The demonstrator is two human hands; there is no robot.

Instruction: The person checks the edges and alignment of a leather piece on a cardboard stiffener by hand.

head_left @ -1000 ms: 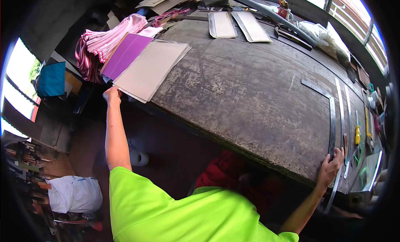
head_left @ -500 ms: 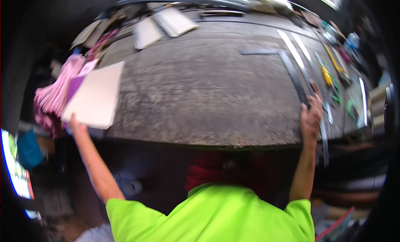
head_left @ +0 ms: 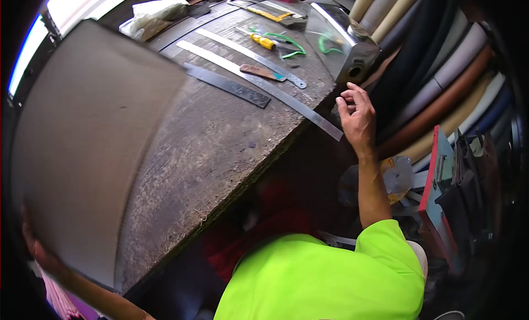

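My left hand (head_left: 34,248) grips the lower edge of a large grey sheet (head_left: 91,149) and holds it up over the left part of the worn dark table (head_left: 220,149). My right hand (head_left: 357,117) hovers off the table's right edge with curled fingers and nothing in it, close to the end of a long steel ruler (head_left: 264,88). A dark metal square (head_left: 228,85) and a second steel ruler (head_left: 250,56) lie beside it.
A yellow-handled tool (head_left: 263,41), a green cord (head_left: 286,41) and a metal box (head_left: 339,44) sit at the table's far right. Rolls of material (head_left: 441,94) lean at the right. A red-edged board (head_left: 432,193) stands below them. Pink fabric (head_left: 60,298) shows at the bottom left.
My left hand has lifted the grey sheet off the pile and swung it over the table. My right hand has left the metal square. The view has turned right.
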